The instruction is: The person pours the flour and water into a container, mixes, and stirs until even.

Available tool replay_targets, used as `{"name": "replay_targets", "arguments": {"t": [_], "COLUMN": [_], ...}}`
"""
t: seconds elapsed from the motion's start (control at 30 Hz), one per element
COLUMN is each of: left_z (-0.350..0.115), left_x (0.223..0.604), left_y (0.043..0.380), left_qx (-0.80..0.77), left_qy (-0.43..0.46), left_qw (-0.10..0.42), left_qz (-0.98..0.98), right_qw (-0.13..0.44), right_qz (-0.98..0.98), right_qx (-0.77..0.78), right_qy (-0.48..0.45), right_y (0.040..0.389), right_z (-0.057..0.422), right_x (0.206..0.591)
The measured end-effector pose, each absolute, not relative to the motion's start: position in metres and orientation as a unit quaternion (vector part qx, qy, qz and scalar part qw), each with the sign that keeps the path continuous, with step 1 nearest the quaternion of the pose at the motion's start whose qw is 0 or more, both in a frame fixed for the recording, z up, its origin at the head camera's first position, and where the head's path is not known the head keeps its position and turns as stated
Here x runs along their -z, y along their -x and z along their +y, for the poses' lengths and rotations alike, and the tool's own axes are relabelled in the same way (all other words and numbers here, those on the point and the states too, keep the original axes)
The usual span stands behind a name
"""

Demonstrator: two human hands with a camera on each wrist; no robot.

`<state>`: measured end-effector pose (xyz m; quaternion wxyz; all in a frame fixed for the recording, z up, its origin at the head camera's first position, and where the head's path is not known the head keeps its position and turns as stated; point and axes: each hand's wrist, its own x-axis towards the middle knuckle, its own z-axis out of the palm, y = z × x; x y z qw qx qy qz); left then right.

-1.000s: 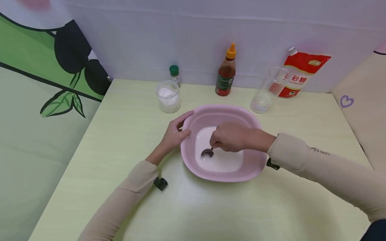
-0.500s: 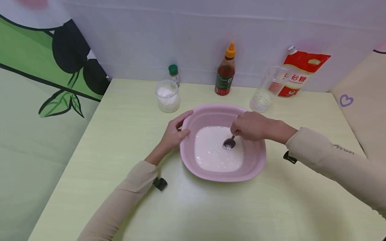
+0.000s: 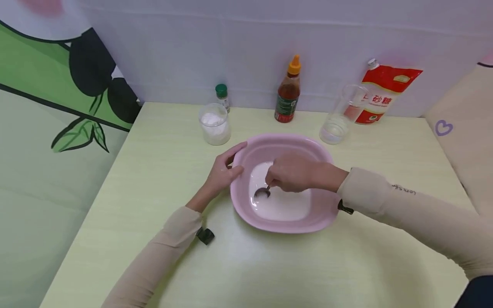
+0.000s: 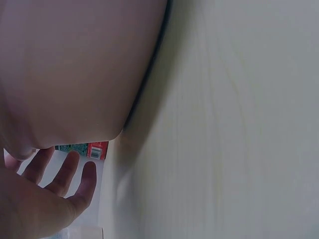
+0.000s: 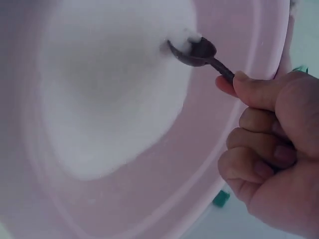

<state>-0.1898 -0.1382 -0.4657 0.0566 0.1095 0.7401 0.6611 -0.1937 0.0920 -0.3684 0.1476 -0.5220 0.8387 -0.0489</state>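
Against half a second ago: the right hand [image 3: 290, 173] and its dark spoon [image 3: 262, 193] sit further left in the pink basin [image 3: 283, 227]. Spoon handle pinched between thumb and forefinger, other fingers curled; bowl of spoon at the white liquid [image 3: 285, 207]. Left hand [image 3: 222, 171] unchanged, gripping the basin's left rim. Basin rests mid-table. Table [image 3: 269, 273]: pale, faintly grained. At its back, a red sauce bottle [image 3: 287, 96] stands before a lilac cloth wall [image 3: 246, 51].
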Motion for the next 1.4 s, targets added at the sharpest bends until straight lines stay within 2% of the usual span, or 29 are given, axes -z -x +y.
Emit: {"name": "replay_targets", "arguments": {"t": [0.17, 0.37, 0.57, 0.8, 1.07, 1.4], "left_z": [-0.139, -0.139, -0.14, -0.138, -0.138, -0.138], "left_x": [0.464, 0.464, 0.464, 0.466, 0.466, 0.465], "left_y": [0.189, 0.189, 0.188, 0.188, 0.188, 0.189], "left_qx": [-0.662, -0.661, -0.66, -0.662, -0.657, -0.656], "left_qy": [-0.106, -0.107, -0.107, -0.11, -0.113, -0.105], "left_qw": [0.055, 0.057, 0.055, 0.054, 0.048, 0.052], "left_qz": [0.74, 0.741, 0.742, 0.739, 0.744, 0.745], "right_qw": [0.181, 0.194, 0.149, 0.12, 0.145, 0.182], "right_qz": [0.843, 0.861, 0.884, 0.865, 0.827, 0.836], "right_qx": [0.055, 0.043, 0.025, 0.042, 0.016, 0.015], "right_qy": [0.504, 0.469, 0.442, 0.485, 0.544, 0.518], "right_y": [0.172, 0.181, 0.209, 0.218, 0.191, 0.165], "right_z": [0.107, 0.139, 0.147, 0.116, 0.082, 0.104], "right_x": [0.367, 0.36, 0.36, 0.367, 0.364, 0.362]}}
